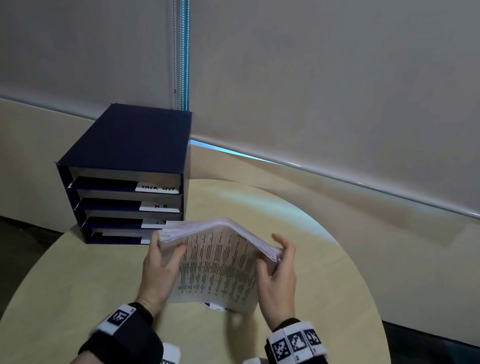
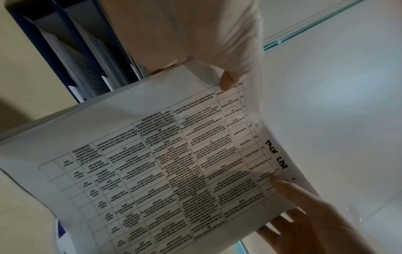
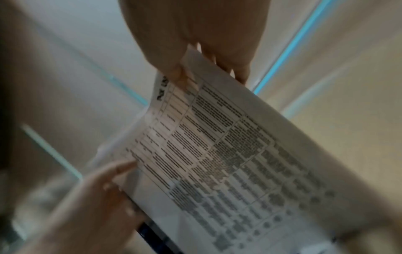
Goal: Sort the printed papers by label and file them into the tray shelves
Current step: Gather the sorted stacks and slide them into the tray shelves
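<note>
A thick stack of printed papers [image 1: 218, 272] stands on its lower edge on the round table [image 1: 90, 284], bowed over at the top. My left hand [image 1: 164, 251] grips its upper left edge and my right hand [image 1: 277, 266] grips its upper right edge. The front sheet [image 2: 163, 163] is a printed table with "TASK LIST" [image 2: 276, 154] handwritten at its top. In the left wrist view my left thumb [image 2: 226, 82] presses on that sheet. In the blurred right wrist view my right hand [image 3: 195, 43] pinches the sheet [image 3: 228, 154]. The dark blue tray shelf unit [image 1: 131, 145] stands left of the stack.
The shelves carry white tabs, the top one reading "TASK LIST" [image 1: 157, 188] and the second "H.R" [image 1: 161, 207]; the lower tabs are partly hidden by the stack. Some sheets lie in the bottom shelf [image 1: 120, 233]. Roller blinds [image 1: 341, 87] hang behind the table.
</note>
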